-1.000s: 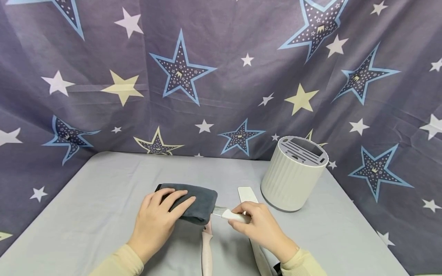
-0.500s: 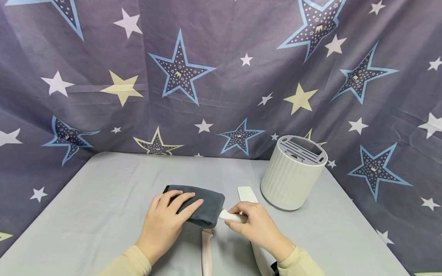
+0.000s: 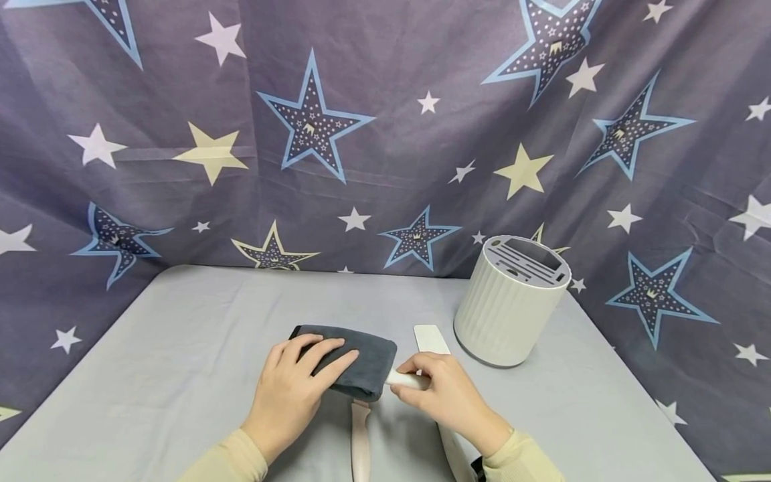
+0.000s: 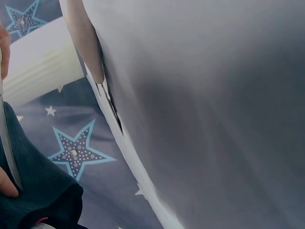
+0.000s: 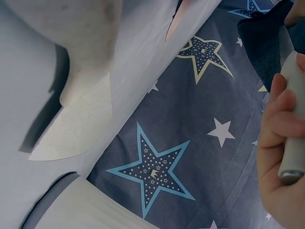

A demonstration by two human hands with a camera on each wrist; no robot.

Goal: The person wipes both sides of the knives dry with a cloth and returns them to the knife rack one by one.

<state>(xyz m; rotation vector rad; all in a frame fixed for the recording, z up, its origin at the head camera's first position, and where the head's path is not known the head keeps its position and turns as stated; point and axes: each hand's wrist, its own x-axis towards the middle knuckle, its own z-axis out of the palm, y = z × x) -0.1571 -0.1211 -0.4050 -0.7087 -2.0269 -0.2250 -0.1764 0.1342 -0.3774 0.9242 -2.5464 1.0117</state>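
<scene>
A folded dark grey cloth [image 3: 367, 358] lies over the blade of a white-handled knife. My left hand [image 3: 289, 385] grips the cloth from above, with a fingertip showing beside the metal blade [image 4: 8, 148] in the left wrist view. The white handle [image 3: 409, 379] is held by my right hand [image 3: 446, 391], its thumb and fingers wrapped round it. Seen from the right wrist, the handle [image 5: 291, 148] ends in a metal cap, and a short piece of blade [image 5: 285, 45] shows against the cloth. In the head view the cloth hides the blade almost wholly.
Below the cloth, a pale pink-handled knife [image 3: 360, 442] lies on the table. A white broad-bladed knife [image 3: 430, 339] lies partly beneath my right hand. At the back right stands a ribbed white knife holder [image 3: 512, 314] with a slotted top. A star-patterned curtain [image 3: 385, 134] hangs behind.
My left hand and the cloth have moved right along the knife up to the handle, covering the piece of blade that showed before. My right hand has stayed nearly still.
</scene>
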